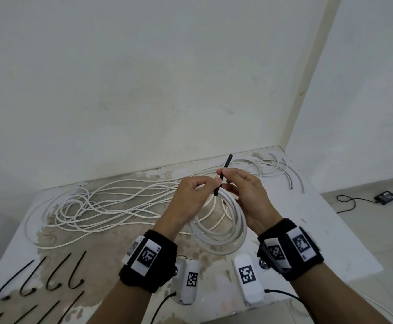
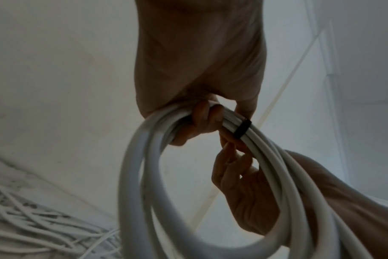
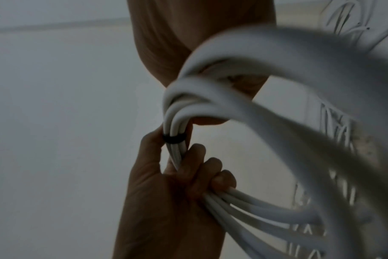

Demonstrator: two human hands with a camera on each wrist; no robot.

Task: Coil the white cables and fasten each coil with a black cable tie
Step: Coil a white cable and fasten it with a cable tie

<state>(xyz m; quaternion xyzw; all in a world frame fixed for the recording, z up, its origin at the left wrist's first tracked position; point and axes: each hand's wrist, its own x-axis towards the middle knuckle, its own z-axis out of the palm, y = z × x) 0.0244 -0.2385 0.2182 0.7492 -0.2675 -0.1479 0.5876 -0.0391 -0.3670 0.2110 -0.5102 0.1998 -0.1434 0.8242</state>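
While we held the white coil (image 1: 218, 220) up above the table (image 1: 331, 230), our left hand (image 1: 190, 195) had its fingers curled round the top of the bundled loops, gripping them together. Our right hand (image 1: 249, 195) pinched the black cable tie (image 1: 222, 176) between thumb and forefinger, just beside the left hand's thumb. The tie crossed the strands at the top of the coil, and its free end stuck up and away from us. In the left wrist view the tie (image 2: 243, 128) showed as a dark band wrapped round the strands, with the left fingers (image 2: 207, 113) curled over the cable right next to it. The right wrist view showed the same band (image 3: 174, 138) round the strands, close above the left hand's grip. Behind the coil, loose white cable (image 1: 111, 202) lay in a tangle across the table. Spare black ties (image 1: 50, 277) lay in a row near the table's front left corner, well apart from the hands.
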